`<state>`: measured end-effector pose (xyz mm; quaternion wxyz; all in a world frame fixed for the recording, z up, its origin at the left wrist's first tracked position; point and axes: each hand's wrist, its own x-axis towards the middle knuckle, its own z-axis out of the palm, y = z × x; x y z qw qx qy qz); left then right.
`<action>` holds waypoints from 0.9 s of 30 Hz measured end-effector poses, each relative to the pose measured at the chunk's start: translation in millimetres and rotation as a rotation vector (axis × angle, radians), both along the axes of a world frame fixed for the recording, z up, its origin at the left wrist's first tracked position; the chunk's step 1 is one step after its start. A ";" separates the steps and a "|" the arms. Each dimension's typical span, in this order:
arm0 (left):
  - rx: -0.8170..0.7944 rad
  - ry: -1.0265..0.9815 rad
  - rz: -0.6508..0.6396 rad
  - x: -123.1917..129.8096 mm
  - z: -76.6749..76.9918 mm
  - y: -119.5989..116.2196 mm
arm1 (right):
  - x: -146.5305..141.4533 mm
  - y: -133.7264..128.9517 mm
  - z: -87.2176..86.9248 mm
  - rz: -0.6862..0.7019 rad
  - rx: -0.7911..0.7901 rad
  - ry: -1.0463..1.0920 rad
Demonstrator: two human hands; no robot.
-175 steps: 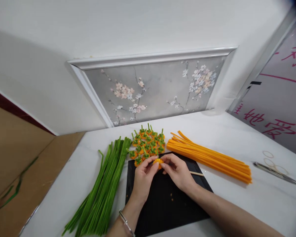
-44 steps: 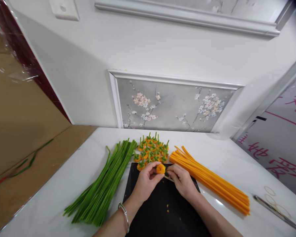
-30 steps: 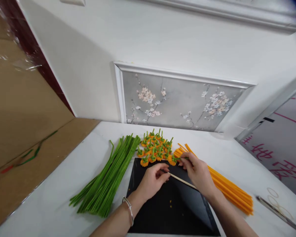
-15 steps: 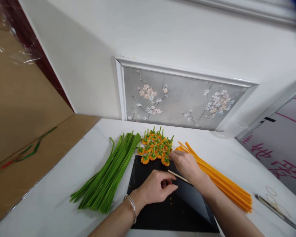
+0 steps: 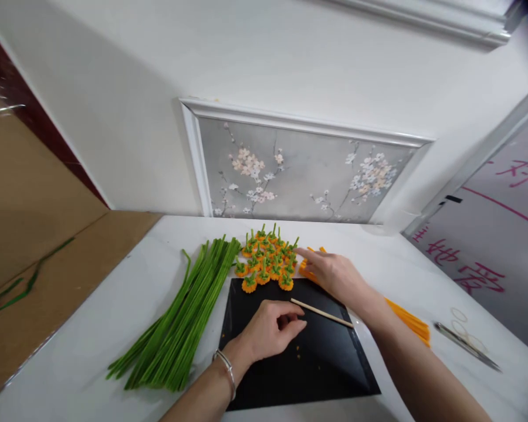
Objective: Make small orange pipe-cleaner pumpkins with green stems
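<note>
My left hand (image 5: 270, 329), with a silver bangle at the wrist, hovers over the black mat (image 5: 308, 372); its fingers are curled but apart, and nothing shows between them. My right hand (image 5: 334, 275) is over the near-wall end of the orange stems (image 5: 407, 321), beside the cluster of small orange pieces with green tops (image 5: 264, 269). Its index finger stretches left towards that cluster, and its other fingertips are partly hidden. A thin wooden stick (image 5: 321, 312) lies on the mat between my hands.
Long green stems (image 5: 185, 316) lie in a bundle left of the mat. Tweezers or scissors (image 5: 466, 346) and thin rubber bands (image 5: 460, 321) are at the right. Cardboard (image 5: 74, 275) borders the white table's left side. A wall with a framed floral panel (image 5: 299, 170) stands behind.
My right hand has moved from the right edge of the orange-and-green cluster onto the ends of the orange stems. The view has shifted slightly right. My left hand keeps its pose.
</note>
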<state>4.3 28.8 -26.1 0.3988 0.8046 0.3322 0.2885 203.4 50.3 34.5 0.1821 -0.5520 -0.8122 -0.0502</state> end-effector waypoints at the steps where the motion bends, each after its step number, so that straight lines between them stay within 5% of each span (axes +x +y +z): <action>1: -0.001 -0.002 0.005 0.2 -0.3 0.8 | 12.4 -5.4 5.1 -0.041 0.018 0.058; 4: 0.016 -0.013 0.013 1.5 -2.1 3.8 | 46.7 -25.0 10.7 -0.190 0.065 0.219; 7: 0.034 -0.009 0.002 3.1 -3.6 6.8 | 62.4 -42.3 -4.8 -0.297 0.065 0.323; 15: 0.053 -0.007 -0.010 5.8 -2.7 11.9 | 33.6 -38.7 -66.9 -0.378 0.162 0.320; 27: 0.084 0.003 -0.011 5.7 -0.7 11.4 | 26.8 -28.5 -80.1 -0.460 0.256 0.135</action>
